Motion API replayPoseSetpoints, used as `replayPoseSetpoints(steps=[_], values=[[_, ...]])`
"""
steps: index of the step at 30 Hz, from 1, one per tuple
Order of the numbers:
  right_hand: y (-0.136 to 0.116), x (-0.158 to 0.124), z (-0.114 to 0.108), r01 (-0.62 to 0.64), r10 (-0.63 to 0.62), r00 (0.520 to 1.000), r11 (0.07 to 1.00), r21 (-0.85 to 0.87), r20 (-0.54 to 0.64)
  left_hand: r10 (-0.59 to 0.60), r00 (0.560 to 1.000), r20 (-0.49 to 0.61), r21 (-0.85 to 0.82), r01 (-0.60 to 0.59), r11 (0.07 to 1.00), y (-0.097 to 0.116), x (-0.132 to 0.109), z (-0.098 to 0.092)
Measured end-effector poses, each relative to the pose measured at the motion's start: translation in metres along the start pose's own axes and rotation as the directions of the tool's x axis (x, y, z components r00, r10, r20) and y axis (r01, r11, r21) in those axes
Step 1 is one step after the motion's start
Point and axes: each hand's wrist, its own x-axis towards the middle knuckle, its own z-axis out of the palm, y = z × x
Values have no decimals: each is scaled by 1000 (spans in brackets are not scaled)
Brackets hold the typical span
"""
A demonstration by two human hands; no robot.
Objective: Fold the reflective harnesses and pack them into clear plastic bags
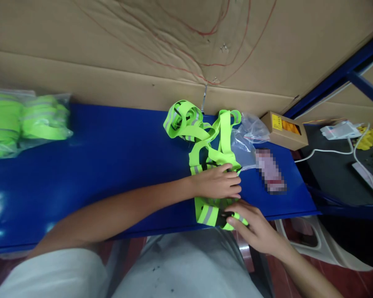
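Observation:
A bundle of neon-green reflective straps (226,136) with grey stripes and black fittings runs from the back of the table to its front edge. My left hand (219,183) lies across the middle of the bundle, palm down, its fingers stretched and a little apart. At the near end, my right hand (254,227) grips a strap loop (209,215) beside a black buckle (225,215). Part of the strap in its fingers is hidden.
Packed green straps (45,118) in clear bags lie at the far left of the blue table (118,153). Right of the bundle are a clear plastic bag (245,147), a blurred-out phone-shaped item (270,171) and a cardboard box (284,130). A white stool (326,244) stands below right.

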Motion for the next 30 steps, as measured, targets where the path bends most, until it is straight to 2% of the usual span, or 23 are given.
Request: replayPoseSetpoints(steps=[2,5,7,9,11,13,17,20,23,25,30], values=[[2,8,0,-11,12,1000,998,-64,8,-50,998,40,-31,52,998,-3,-2,0],[6,14,7,51,-60,998,964,-261,-29,-106,989,106,-93,116,989,-7,-3,-2],[10,14,14,85,-144,984,899,-429,-107,-122,985,124,-119,136,983,-9,-4,-3],[13,12,22,131,-231,966,826,-549,-117,-136,984,113,-124,150,981,-9,-4,-3],[14,9,28,212,-290,956,776,-595,-38,-150,985,85,-115,159,981,-9,-4,-3],[12,7,31,243,-286,958,754,-610,28,-153,986,68,-104,159,982,-10,-4,-2],[7,3,36,213,-255,967,738,-640,27,-169,983,76,-114,177,978,-5,-4,-7],[5,-4,39,285,-363,932,734,-616,-2,-95,995,37,-86,97,992,6,-4,-12],[1,-8,34,328,-411,910,795,-510,-56,5,1000,4,-101,-5,995,15,-4,-14],[-5,-7,26,301,-354,934,857,-418,-54,-2,1000,11,-149,4,989,16,-4,-12],[-8,10,0,119,-124,992,986,-121,-36,-94,993,77,-318,113,941,9,-3,-3]])
